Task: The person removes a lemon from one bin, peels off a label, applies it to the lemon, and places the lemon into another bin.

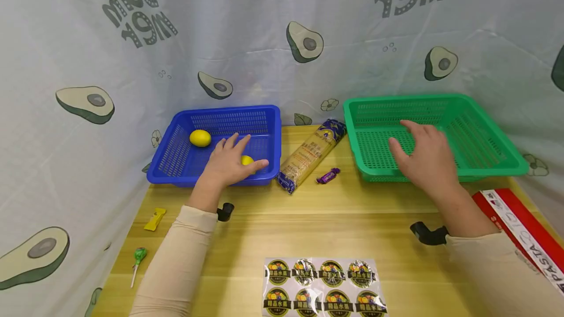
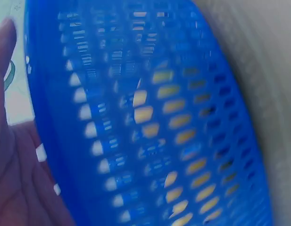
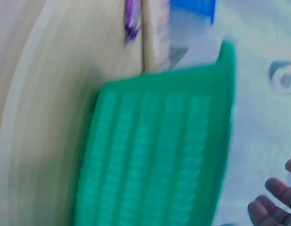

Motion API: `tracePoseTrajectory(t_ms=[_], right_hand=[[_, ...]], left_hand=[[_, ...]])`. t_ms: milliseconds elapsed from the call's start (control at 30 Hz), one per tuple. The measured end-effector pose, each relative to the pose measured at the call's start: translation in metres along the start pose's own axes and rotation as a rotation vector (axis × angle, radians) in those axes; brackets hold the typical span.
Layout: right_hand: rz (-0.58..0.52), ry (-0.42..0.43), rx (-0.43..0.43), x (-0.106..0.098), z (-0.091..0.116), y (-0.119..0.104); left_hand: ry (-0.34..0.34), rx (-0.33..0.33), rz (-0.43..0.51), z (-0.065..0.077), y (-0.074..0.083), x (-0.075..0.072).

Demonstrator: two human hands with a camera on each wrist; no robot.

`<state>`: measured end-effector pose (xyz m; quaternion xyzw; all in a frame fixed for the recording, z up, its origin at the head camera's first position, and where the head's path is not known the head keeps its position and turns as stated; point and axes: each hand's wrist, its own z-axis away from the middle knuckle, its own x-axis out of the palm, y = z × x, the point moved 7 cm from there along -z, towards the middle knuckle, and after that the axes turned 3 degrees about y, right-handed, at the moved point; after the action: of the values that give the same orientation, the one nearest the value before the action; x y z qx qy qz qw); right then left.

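My left hand (image 1: 229,163) is over the front right part of the blue basket (image 1: 211,182), fingers spread and nothing held. Partly hidden behind that hand is a yellow lemon (image 1: 247,160); a second lemon (image 1: 200,138) lies at the basket's back left. In the left wrist view the basket's slotted wall (image 2: 150,136) fills most of the picture, with part of the hand at the left edge. Over the green basket (image 1: 383,175) is my right hand (image 1: 425,158), thumb and fingers apart, holding nothing. Its fingertips show at the lower right of the right wrist view, beside the green wall (image 3: 154,146).
Between the baskets lie a spaghetti pack (image 1: 312,155) and a purple-wrapped candy (image 1: 328,175). A yellow-wrapped candy (image 1: 155,219) and a green lollipop (image 1: 139,256) are at left. A sticker sheet (image 1: 323,287) lies in front; a red pasta box (image 1: 524,229) is at right. An avocado-print curtain (image 1: 264,72) hangs behind.
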<state>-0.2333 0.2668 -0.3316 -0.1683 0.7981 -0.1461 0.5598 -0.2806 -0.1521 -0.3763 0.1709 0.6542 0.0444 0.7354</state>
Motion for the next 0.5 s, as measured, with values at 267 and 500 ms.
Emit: tracePoseTrajectory(t_ms=[267, 500], right_hand=[[-0.137, 0.060, -0.116, 0.006, 0.029, -0.059], [-0.344, -0.144, -0.132, 0.058, 0.041, -0.108]], left_hand=[[-0.197, 0.138, 0.003, -0.015, -0.001, -0.010], [-0.344, 0.186, 0.016, -0.025, -0.003, -0.011]])
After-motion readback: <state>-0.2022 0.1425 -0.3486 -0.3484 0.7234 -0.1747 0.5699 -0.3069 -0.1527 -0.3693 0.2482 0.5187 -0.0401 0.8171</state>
